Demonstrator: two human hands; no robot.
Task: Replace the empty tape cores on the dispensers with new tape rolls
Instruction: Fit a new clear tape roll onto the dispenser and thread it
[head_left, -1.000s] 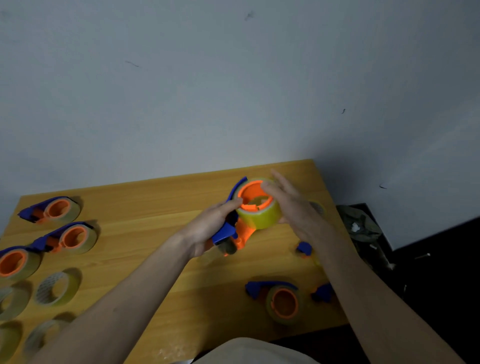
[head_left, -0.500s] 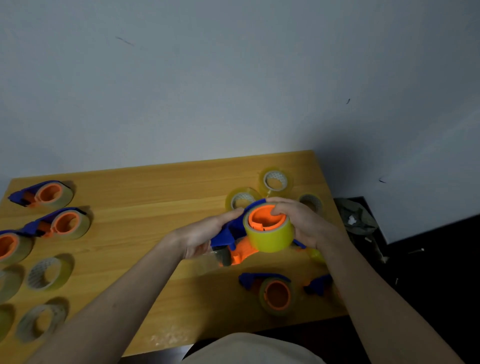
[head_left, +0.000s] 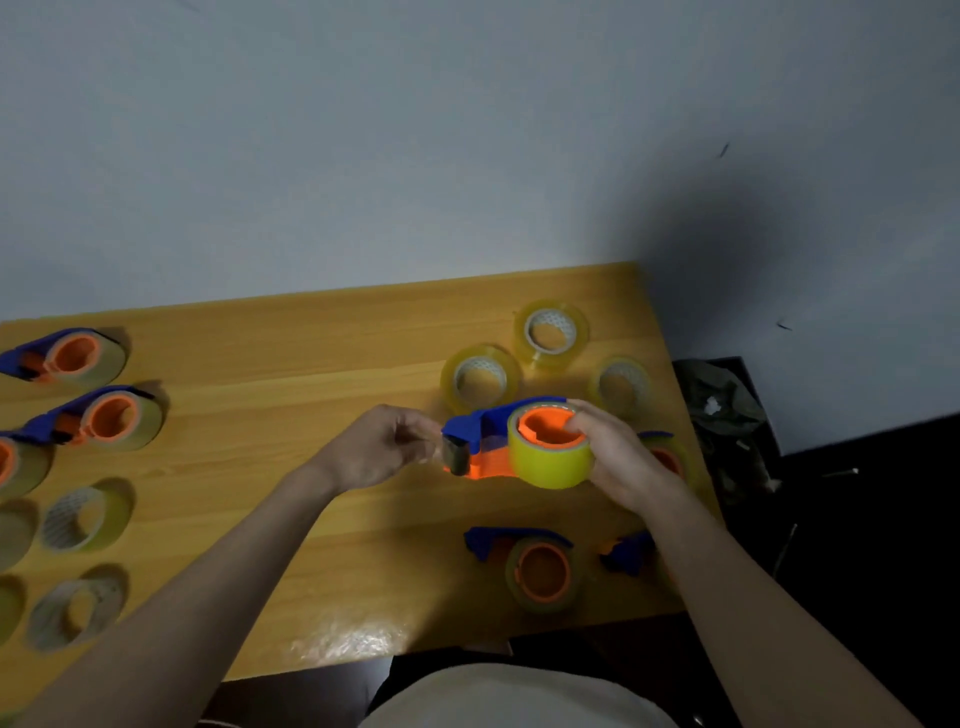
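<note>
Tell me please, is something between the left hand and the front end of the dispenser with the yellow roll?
Nothing visible. The left hand is already at the front end of the dispenser, while the right hand grips its yellow roll.

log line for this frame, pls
step: threading tape | right hand: holds yellow roll on dispenser | left hand: pinches tape end | table: more rolls

Blue-and-orange dispenser (head_left: 480, 447) carried a full yellow tape roll (head_left: 551, 460).
The roll sat on the orange hub, wrapped by the right fingers (head_left: 584, 423); the dispenser's front end lay just beside the left fingertips (head_left: 423, 434).
</note>
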